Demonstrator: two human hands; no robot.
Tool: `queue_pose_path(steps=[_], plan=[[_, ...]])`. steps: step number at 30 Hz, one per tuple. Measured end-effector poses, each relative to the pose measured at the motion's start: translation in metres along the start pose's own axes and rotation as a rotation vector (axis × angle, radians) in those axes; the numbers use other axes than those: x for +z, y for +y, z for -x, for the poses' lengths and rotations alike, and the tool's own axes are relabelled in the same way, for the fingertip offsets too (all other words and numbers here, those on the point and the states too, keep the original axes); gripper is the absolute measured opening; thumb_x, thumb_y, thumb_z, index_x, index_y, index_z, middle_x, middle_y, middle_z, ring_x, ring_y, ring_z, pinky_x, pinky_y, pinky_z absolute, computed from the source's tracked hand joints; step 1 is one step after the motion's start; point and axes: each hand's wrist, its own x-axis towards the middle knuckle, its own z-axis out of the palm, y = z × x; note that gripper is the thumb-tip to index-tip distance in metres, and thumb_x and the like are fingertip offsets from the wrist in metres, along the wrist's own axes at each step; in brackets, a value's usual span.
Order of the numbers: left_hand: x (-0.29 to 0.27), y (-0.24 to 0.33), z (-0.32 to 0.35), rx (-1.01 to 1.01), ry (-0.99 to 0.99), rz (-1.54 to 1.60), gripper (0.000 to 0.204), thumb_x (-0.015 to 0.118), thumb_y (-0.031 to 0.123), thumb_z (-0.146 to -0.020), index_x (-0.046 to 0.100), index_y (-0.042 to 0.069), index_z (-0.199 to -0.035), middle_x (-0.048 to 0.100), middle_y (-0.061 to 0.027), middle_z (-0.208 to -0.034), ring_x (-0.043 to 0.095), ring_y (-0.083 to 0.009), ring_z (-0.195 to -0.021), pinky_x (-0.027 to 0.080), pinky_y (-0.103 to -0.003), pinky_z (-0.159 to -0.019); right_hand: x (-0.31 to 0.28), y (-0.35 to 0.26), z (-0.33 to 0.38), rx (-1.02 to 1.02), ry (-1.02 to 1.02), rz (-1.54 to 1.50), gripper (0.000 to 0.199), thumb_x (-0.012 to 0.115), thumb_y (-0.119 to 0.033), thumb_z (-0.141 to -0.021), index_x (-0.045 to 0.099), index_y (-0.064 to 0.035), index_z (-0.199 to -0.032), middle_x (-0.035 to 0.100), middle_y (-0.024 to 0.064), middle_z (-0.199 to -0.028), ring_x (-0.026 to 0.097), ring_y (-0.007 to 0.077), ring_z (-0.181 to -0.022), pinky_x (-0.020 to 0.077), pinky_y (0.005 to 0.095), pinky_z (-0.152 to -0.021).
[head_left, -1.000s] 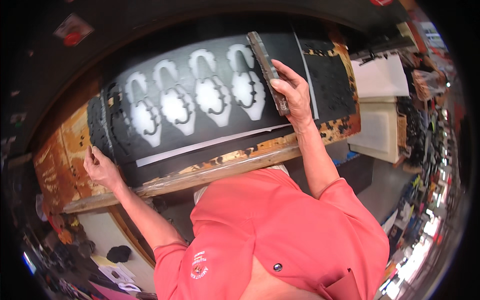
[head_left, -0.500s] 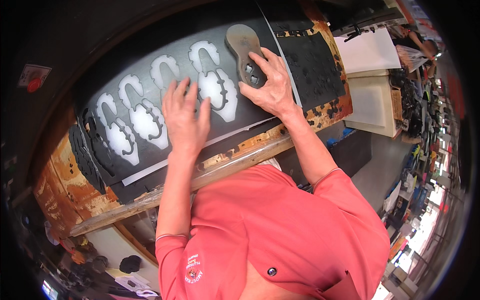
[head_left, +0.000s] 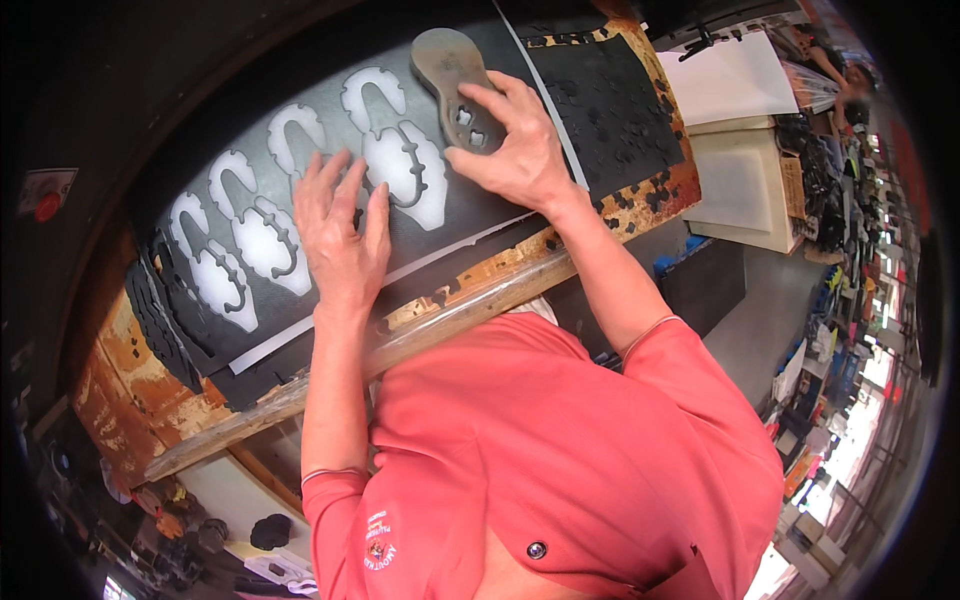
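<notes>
My right hand [head_left: 520, 145] grips the lower part of a grey-brown, sole-shaped cutting die [head_left: 447, 62], thumb at its near end and fingers along its right side. The die rests on a black sheet [head_left: 470, 205], to the right of a row of cut-out shapes. Through these openings, white shows from underneath; the nearest one to the die is a horseshoe-and-sole cut-out [head_left: 428, 205]. My left hand [head_left: 342, 240] is spread over the sheet, fingers apart and holding nothing, partly hiding another cut-out. Whether its palm touches the sheet I cannot tell.
A worn wooden rail [head_left: 470, 312] runs along the table's near edge. Black scraps [head_left: 160, 320] lie at the left end, and a dark punched sheet [head_left: 620, 120] at the right. A red button [head_left: 48, 206] sits far left. Another person [head_left: 855, 95] is at the far right.
The whole view has shifted, so table, hands and die appear farther left and higher. My left hand, blurred before, is clearer now. My right hand keeps its hold on the die.
</notes>
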Motion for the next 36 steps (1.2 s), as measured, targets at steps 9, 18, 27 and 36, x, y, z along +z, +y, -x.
queue_pose_path(steps=[9, 18, 27, 36], plan=[[0.055, 0.055, -0.027, 0.156, -0.331, -0.092, 0.057, 0.065, 0.027, -0.104, 0.053, -0.006, -0.15, 0.048, -0.025, -0.16, 0.038, -0.0438, -0.154, 0.027, -0.056, -0.128, -0.059, 0.008, 0.014, 0.58, 0.108, -1.032, 0.061, 0.085, 0.0, -0.084, 0.062, 0.0094, -0.14, 0.072, 0.012, -0.123, 0.069, 0.0152, -0.106, 0.0564, 0.0271, -0.094], [0.037, 0.083, 0.006, 0.437, -0.714, 0.402, 0.043, 0.07, 0.024, -0.1, 0.067, -0.001, -0.135, 0.062, -0.0208, -0.146, 0.047, -0.0432, -0.149, 0.033, -0.056, -0.127, -0.058, 0.017, 0.023, 0.515, 0.063, -0.867, 0.064, 0.089, -0.005, -0.082, 0.064, 0.0064, -0.14, 0.07, 0.0119, -0.129, 0.065, 0.0159, -0.116, 0.0521, 0.0301, -0.104], [-0.041, 0.033, 0.043, -0.026, -0.175, 0.248, 0.018, 0.074, -0.004, -0.09, 0.073, 0.0, -0.107, 0.074, -0.017, -0.114, 0.071, -0.036, -0.102, 0.057, -0.043, -0.09, -0.01, 0.0, 0.006, 0.002, 0.025, -0.068, 0.063, 0.084, -0.023, -0.07, 0.072, 0.0004, -0.128, 0.059, 0.0332, -0.139, 0.06, 0.0458, -0.125, 0.0514, 0.0483, -0.108], [-0.05, 0.039, 0.102, -0.044, -0.269, 0.193, 0.008, 0.077, -0.001, -0.088, 0.071, 0.003, -0.091, 0.073, -0.0108, -0.091, 0.065, -0.0314, -0.075, 0.053, -0.04, -0.069, 0.015, -0.002, 0.012, -0.013, 0.061, 0.066, 0.063, 0.085, -0.025, -0.07, 0.073, -0.0015, -0.127, 0.059, 0.0312, -0.14, 0.061, 0.0453, -0.122, 0.0521, 0.0485, -0.105]])
